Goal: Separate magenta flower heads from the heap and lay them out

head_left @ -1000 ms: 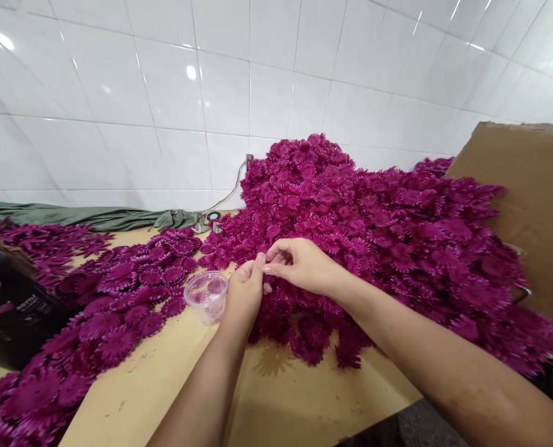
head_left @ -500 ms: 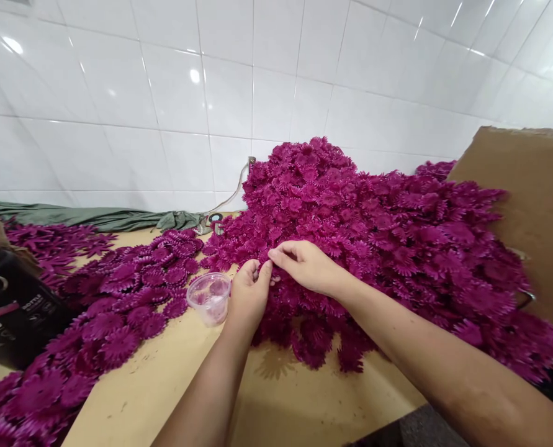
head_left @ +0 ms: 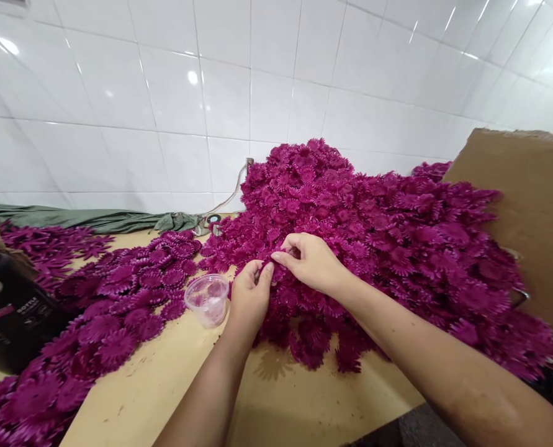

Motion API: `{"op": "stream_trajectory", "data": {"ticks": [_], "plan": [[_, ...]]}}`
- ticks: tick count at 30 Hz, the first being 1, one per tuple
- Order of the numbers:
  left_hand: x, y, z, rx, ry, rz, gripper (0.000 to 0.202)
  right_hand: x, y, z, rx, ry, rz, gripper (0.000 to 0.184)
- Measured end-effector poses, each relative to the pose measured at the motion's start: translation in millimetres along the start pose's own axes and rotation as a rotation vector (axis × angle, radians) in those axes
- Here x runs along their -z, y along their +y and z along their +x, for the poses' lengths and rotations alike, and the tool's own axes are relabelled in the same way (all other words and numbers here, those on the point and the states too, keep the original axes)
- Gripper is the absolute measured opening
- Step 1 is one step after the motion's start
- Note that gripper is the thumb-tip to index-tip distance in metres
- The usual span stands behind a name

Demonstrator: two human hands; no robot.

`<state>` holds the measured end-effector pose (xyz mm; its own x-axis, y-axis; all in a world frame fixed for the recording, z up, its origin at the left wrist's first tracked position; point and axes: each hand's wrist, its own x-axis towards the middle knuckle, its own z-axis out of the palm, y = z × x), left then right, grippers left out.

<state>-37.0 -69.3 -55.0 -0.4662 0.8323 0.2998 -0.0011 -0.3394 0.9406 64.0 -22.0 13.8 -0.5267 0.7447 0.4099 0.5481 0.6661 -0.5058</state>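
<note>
A big heap of magenta fabric flower heads [head_left: 378,236] covers the right half of a pale wooden table [head_left: 276,403]. Both hands meet at the heap's near left edge. My left hand [head_left: 249,297] is curled, its fingertips pinched against a flower at the edge of the heap. My right hand [head_left: 311,261] is curled too, with its fingers pinching a flower head just beside the left fingertips. What exactly sits between the fingers is too small to make out. A small clear plastic cup [head_left: 208,299] stands on the table just left of my left hand.
Flattened flower heads [head_left: 118,316] lie in overlapping rows across the table's left side. A black box [head_left: 6,316] stands at the far left. Cardboard [head_left: 527,211] rises at the right. Green cloth [head_left: 94,218] and a cable lie along the white tiled wall.
My right hand has slid slightly right and up into the heap and curled more. My left hand stays beside the cup, fingertips still at the heap's edge.
</note>
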Motion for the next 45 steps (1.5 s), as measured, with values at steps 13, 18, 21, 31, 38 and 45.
{"op": "stream_trajectory", "data": {"ticks": [13, 18, 21, 31, 38, 45], "plan": [[5.7, -1, 6, 0.267, 0.159, -0.343, 0.018, 4, 15, 9, -0.039, -0.156, 0.648, 0.040], [-1.3, 2, 0, 0.195, 0.050, -0.280, 0.024, 7, 9, 0, -0.001, -0.102, 0.539, 0.029], [-3.5, 2, -3, 0.158, 0.047, -0.256, 0.026, 3, 4, -6, 0.031, -0.107, 0.326, 0.015], [2.3, -4, 4, 0.249, 0.163, -0.206, 0.018, 22, 12, -2, -0.094, 0.072, 0.455, 0.019], [-9.6, -1, -1, 0.240, 0.070, -0.235, 0.026, 61, 54, 33, -0.183, 0.471, -0.098, 0.017], [-5.7, 0, -1, 0.187, 0.093, -0.130, 0.034, 15, 27, -1, 0.109, 0.209, -0.296, 0.008]]}}
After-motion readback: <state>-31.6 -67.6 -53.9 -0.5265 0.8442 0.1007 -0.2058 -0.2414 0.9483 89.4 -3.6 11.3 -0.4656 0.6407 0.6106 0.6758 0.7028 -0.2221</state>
